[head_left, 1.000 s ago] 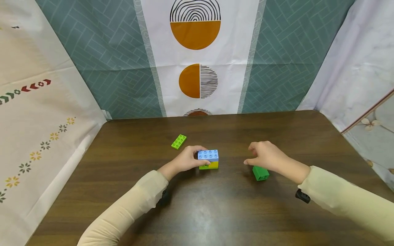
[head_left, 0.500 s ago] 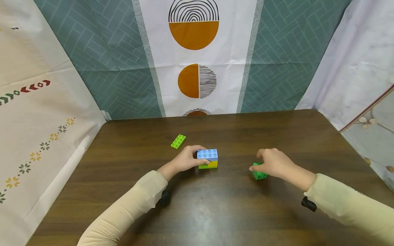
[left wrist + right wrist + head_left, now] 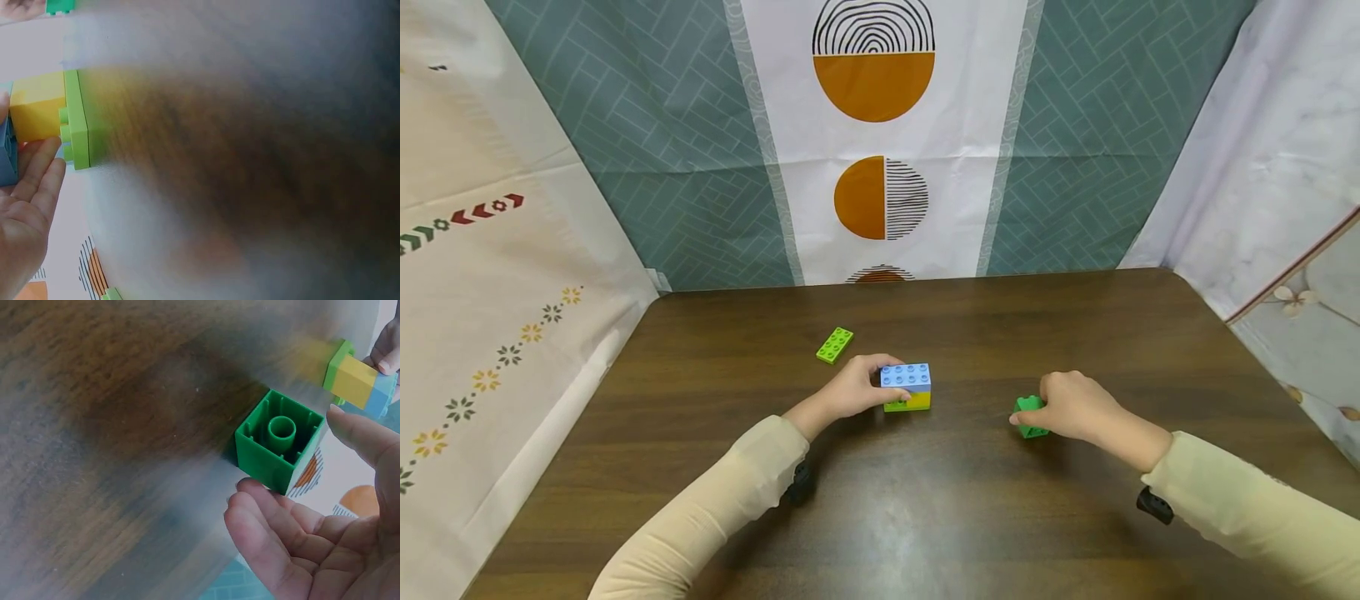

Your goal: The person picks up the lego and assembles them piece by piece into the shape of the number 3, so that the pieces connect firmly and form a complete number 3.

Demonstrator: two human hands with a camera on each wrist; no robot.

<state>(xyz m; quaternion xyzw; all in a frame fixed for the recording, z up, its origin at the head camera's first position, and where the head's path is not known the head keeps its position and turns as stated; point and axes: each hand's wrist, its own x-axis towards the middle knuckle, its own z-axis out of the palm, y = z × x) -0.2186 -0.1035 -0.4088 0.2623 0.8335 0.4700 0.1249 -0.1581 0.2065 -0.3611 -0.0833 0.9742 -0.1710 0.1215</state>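
My left hand (image 3: 856,388) grips a small stack of toy building bricks, thumb at the near side and fingers behind. The stack has a blue brick (image 3: 906,377) on top, a yellow brick (image 3: 919,401) in the middle and a light green plate (image 3: 77,122) at the bottom. To the right, my right hand (image 3: 1078,406) pinches a green building brick (image 3: 262,464) between thumb and fingertips. This brick lies on its side on the table, its hollow underside showing in the right wrist view. Part of it is hidden by the thumb in the head view.
A loose light green plate (image 3: 834,345) with studs lies behind and left of the stack. The dark wooden table (image 3: 880,517) ends at a patterned cloth (image 3: 700,167) at the back, with pale cloths at both sides.
My right hand has moved slightly right and toward me, down to the green brick, and its thumb and fingers have closed about it. The left hand stays on the stack.
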